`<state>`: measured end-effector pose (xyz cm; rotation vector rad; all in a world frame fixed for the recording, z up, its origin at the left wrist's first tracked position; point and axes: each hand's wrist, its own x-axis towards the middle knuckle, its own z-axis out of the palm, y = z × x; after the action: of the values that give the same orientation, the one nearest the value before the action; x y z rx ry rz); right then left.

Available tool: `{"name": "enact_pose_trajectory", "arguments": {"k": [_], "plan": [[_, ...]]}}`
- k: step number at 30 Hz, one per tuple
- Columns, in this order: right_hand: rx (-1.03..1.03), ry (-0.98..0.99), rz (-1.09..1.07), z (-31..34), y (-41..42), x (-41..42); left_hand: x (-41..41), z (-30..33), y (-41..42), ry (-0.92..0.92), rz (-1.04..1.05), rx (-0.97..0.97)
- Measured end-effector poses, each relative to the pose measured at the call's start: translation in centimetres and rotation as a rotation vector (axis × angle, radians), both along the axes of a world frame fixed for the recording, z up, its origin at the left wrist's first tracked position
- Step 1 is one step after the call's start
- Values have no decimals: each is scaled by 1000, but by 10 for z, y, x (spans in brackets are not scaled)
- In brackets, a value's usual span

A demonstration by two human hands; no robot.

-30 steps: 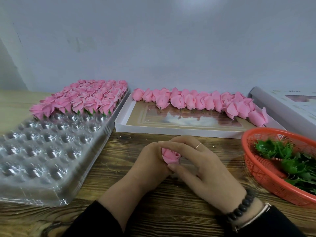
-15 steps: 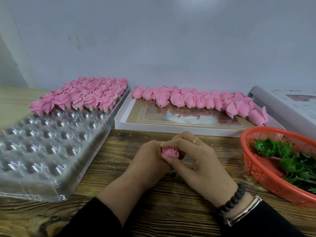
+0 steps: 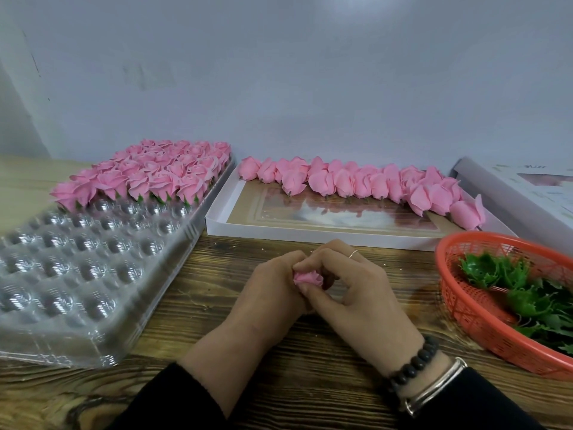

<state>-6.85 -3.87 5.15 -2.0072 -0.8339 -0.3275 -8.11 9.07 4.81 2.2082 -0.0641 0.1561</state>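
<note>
Left hand and right hand pinch the pink rose head in curled fingertips over the wooden table, and it's now rolled petals-up, so shaping looks nearly done.

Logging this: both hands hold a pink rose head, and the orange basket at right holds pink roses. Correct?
No. The head view shows the orange basket holds green leaf pieces, not roses; the left hand and right hand do hold the pink rose head.
</note>
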Motion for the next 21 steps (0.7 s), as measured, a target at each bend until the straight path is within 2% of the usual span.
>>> {"name": "enact_pose_trajectory", "arguments": {"k": [2, 6, 13, 21], "plan": [[18, 33, -33, -1, -1, 2, -1, 0, 1, -4, -56, -72], [122, 96, -100, -2, -4, 7, -1, 0, 1, -47, -53, -40], [247, 183, -188, -5, -5, 12, -4, 6, -5, -418, 75, 212], [285, 295, -140, -9, -3, 14, -6, 7, -10, -390, -5, 288]]}}
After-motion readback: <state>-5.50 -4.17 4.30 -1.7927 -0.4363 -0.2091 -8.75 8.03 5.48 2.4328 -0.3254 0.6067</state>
